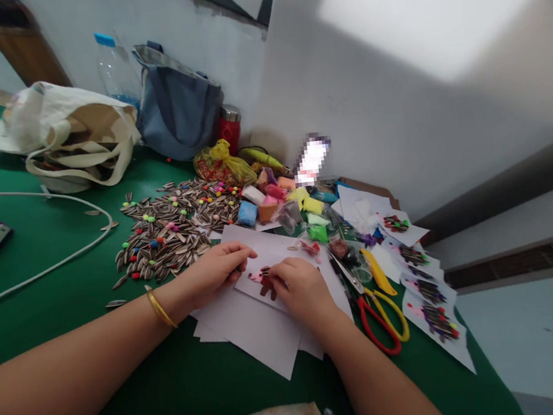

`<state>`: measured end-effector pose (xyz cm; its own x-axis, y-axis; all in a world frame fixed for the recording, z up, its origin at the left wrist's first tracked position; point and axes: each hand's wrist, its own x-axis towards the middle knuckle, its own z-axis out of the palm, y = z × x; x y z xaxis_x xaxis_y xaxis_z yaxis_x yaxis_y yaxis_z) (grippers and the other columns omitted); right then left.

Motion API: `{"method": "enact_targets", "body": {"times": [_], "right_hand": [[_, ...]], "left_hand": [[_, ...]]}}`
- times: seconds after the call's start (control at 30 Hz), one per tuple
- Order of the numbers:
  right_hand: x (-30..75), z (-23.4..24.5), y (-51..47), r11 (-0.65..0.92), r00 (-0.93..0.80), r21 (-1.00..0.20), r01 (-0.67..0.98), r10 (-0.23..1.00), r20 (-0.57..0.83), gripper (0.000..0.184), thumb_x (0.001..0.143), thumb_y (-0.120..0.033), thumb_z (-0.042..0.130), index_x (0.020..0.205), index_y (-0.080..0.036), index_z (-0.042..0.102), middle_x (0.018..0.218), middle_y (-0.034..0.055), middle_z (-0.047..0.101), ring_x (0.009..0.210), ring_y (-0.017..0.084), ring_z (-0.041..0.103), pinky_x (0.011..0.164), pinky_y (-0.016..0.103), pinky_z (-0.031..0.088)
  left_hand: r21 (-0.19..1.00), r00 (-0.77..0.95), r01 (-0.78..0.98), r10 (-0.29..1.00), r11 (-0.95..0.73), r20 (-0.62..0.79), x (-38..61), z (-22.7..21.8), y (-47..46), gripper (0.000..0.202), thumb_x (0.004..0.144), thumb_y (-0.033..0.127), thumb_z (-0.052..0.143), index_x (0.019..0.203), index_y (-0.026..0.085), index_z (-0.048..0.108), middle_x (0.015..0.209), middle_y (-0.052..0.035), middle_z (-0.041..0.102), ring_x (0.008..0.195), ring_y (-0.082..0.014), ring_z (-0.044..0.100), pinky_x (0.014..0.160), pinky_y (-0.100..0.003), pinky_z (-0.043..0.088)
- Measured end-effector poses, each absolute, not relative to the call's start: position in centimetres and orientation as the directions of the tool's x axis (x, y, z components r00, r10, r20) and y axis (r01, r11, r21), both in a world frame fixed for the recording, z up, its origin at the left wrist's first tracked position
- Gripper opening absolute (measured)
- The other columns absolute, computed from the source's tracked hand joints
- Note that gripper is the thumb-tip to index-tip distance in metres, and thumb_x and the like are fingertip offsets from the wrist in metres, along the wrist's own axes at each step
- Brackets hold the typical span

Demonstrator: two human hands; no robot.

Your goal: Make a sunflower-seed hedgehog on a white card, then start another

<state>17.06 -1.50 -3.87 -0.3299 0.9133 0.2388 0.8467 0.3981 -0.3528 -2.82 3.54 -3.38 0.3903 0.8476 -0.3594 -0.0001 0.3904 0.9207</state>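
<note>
Where our fingers met: on a small red-and-pink clay figure [265, 281], which lay on a white sheet [274, 248] at the middle of the table's near part.
Right hand [302, 290]: we had its fingers curled down, tips closed on the figure's right side.
Left hand [218, 267]: we kept its fingers bent, tips gripping the sheet's left edge just beside the figure; a gold bangle [161, 308] circled the wrist.
Under the sheet: a loose stack of white papers [255, 333] on the green table [62, 258].
Right of our hands: red-handled scissors [377, 326] and yellow-handled scissors [392, 307] side by side, then a row of decorated cards [430, 303] along the table edge.
Beyond our hands: coloured clay blocks [275, 197], and to their left a heap of sunflower seeds [174, 229] dotted with clay beads.
Far back: a cream tote bag [68, 131], a blue bag [178, 109] and a plastic bottle [114, 69] by the wall.
Left side: a white cable [39, 274] curved across the cloth.
</note>
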Motion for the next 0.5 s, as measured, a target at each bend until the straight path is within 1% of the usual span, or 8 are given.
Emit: {"method": "enact_targets", "body": {"times": [0.23, 0.4, 0.5], "right_hand": [[16.98, -4.09, -1.39, 0.424, -0.346, -0.311, 0.851, 0.897, 0.276, 0.014, 0.086, -0.013, 0.065, 0.08, -0.021, 0.075, 0.075, 0.003, 0.067, 0.075, 0.018, 0.06, 0.071, 0.029, 0.041], [17.01, -4.47, -1.33, 0.43, -0.355, -0.286, 0.856, 0.893, 0.277, 0.016, 0.086, -0.013, 0.063, 0.08, -0.022, 0.076, 0.075, 0.0036, 0.067, 0.074, 0.018, 0.06, 0.07, 0.03, 0.041], [16.92, -4.59, -1.31, 0.437, -0.368, -0.257, 0.862, 0.888, 0.275, 0.017, 0.087, -0.015, 0.062, 0.081, -0.022, 0.076, 0.076, 0.0044, 0.068, 0.073, 0.018, 0.06, 0.07, 0.03, 0.04]], "left_hand": [[0.919, 0.401, 0.001, 0.842, 0.393, -0.361, -2.84, -3.19, 3.4, 0.028, 0.077, 0.037, 0.065, 0.094, 0.015, 0.067, 0.063, 0.0043, 0.049, 0.05, -0.0067, 0.038, 0.046, -0.021, 0.022], [0.921, 0.398, 0.0, 0.845, 0.389, -0.357, -2.88, -3.12, 3.36, 0.029, 0.076, 0.037, 0.066, 0.094, 0.014, 0.068, 0.064, 0.0037, 0.05, 0.05, -0.0065, 0.038, 0.046, -0.021, 0.021], [0.919, 0.397, 0.015, 0.841, 0.393, -0.367, -2.88, -3.13, 3.38, 0.028, 0.078, 0.036, 0.064, 0.095, 0.014, 0.067, 0.061, 0.0042, 0.049, 0.049, -0.0069, 0.037, 0.046, -0.021, 0.021]]}}
